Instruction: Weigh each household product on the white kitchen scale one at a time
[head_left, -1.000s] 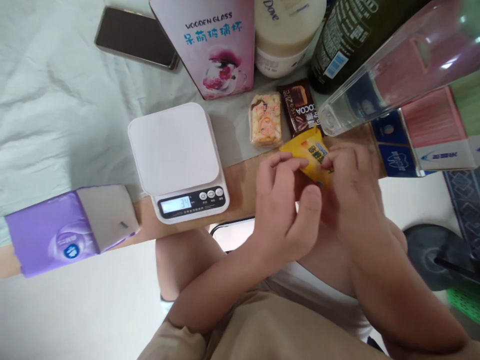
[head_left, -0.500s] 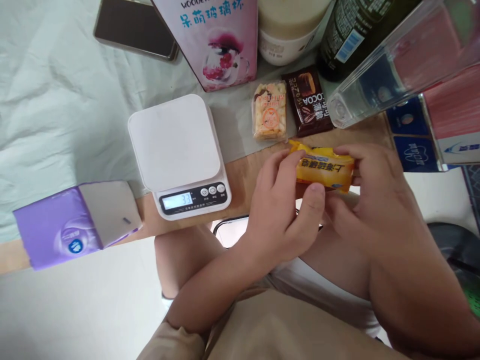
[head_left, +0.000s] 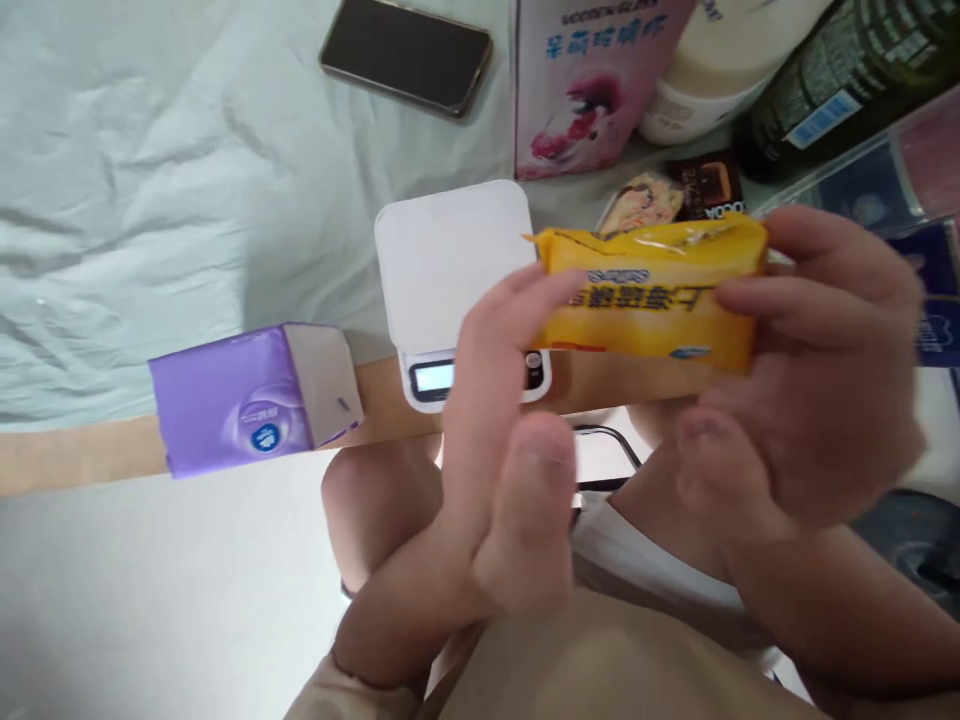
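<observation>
above table edge, yellow snack packet (head_left: 651,300) now lifted close toward camera, higher than half a second ago. left hand (head_left: 501,420) pinches packet's left end, right hand (head_left: 810,380) wraps right end; both closed on it. judged: under inspection, off white scale (head_left: 457,275). long axis horizontal, left-right; print upside down. purple tissue pack (head_left: 240,400) and phone (head_left: 406,55) apart.

Your left hand (head_left: 499,440) covers most of the scale (head_left: 457,270) display, so its reading can't be told. The yellow packet (head_left: 652,295) hides much of two small snacks (head_left: 671,195) behind it, and its print is blurred, perhaps upside down.
</observation>
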